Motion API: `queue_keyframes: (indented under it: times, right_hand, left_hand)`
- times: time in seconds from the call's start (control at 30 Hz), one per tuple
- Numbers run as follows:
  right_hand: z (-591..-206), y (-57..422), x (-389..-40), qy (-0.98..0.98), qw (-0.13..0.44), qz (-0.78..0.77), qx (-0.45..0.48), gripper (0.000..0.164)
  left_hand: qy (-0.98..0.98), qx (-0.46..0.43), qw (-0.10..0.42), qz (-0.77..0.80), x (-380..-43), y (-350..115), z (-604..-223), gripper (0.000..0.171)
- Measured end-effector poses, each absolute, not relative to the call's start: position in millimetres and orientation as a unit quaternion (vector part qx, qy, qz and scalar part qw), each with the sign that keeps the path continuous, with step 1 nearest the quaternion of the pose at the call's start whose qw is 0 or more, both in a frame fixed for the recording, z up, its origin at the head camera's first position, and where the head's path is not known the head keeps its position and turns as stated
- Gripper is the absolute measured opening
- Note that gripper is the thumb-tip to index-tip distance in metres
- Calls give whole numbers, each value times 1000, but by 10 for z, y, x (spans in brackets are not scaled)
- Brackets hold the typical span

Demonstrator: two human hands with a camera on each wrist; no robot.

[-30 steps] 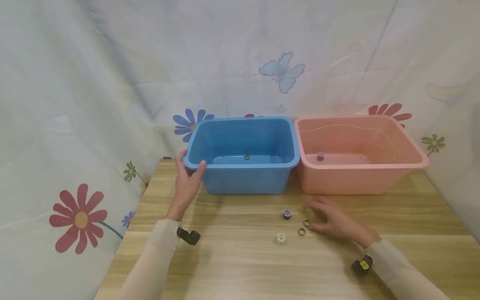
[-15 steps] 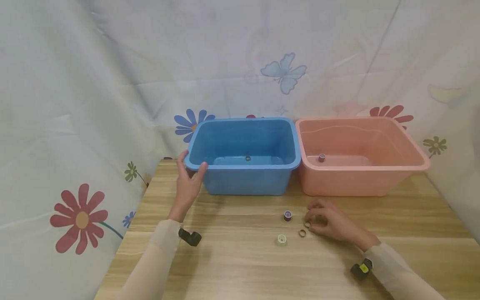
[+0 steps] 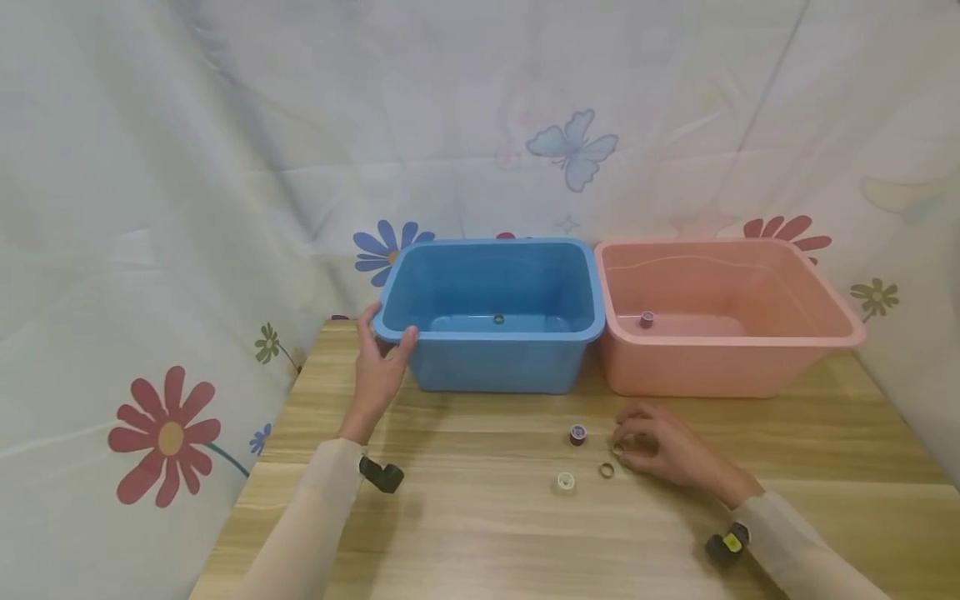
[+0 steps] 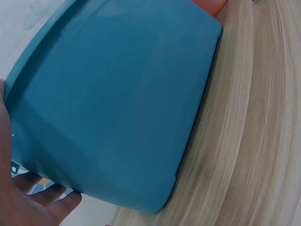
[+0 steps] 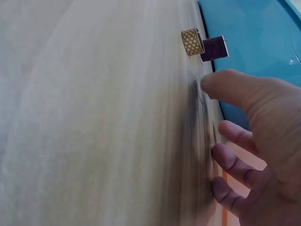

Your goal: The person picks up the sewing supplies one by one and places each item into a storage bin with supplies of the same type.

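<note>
My left hand [image 3: 378, 375] holds the near left corner of the blue tub [image 3: 491, 362], thumb on the front rim and fingers round the side. In the left wrist view, fingers [image 4: 66, 205] lie against the tub's wall. My right hand [image 3: 667, 446] is low over the table, thumb and forefinger pinching a small gold-coloured ring [image 3: 618, 449]. The thumb hides that ring in the right wrist view. Beside it lies a second ring [image 3: 607, 471], whose band is dotted all over. Left of the hand stand a dark purple thread spool [image 3: 577, 434] and a cream spool [image 3: 566, 482].
A pink tub [image 3: 697, 371] stands against the blue one's right side, with a purple spool [image 3: 647, 319] inside. Another small ring [image 3: 498, 319] lies on the blue tub's floor. The wooden table [image 3: 465, 517] meets a patterned curtain [image 3: 480, 150] behind the tubs.
My right thumb and forefinger have closed on the ring, which has shifted slightly away from the other ring. The left hand has kept its hold on the tub.
</note>
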State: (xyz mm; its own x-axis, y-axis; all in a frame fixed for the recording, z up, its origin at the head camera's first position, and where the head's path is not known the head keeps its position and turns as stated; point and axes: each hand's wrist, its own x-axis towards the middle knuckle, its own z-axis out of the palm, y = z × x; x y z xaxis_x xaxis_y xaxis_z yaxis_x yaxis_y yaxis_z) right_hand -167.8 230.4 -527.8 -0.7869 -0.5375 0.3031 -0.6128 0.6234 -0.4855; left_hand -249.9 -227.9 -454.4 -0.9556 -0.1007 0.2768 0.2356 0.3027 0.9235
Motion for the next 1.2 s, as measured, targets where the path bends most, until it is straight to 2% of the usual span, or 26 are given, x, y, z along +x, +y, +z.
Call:
queue_keyframes:
  times: [0.37, 0.67, 1.03, 1.2]
  right_hand:
    - [-5031, 2315, -1712, -895, 60, 303, 323, 31]
    - [-4753, 2277, -1760, -880, 81, 274, 380, 28]
    - [-4250, 2252, -1818, -868, 19, 274, 414, 30]
    - [-4009, 2235, -1867, -857, 16, 264, 441, 31]
  left_hand:
    - [-804, -36, 139, -577, -2536, -2293, -4557, 77]
    - [-803, -34, 138, -579, -2522, -2298, -4560, 78]
    - [-804, -32, 138, -577, -2504, -2306, -4557, 76]
    - [-803, -29, 138, -579, -2496, -2316, -4566, 76]
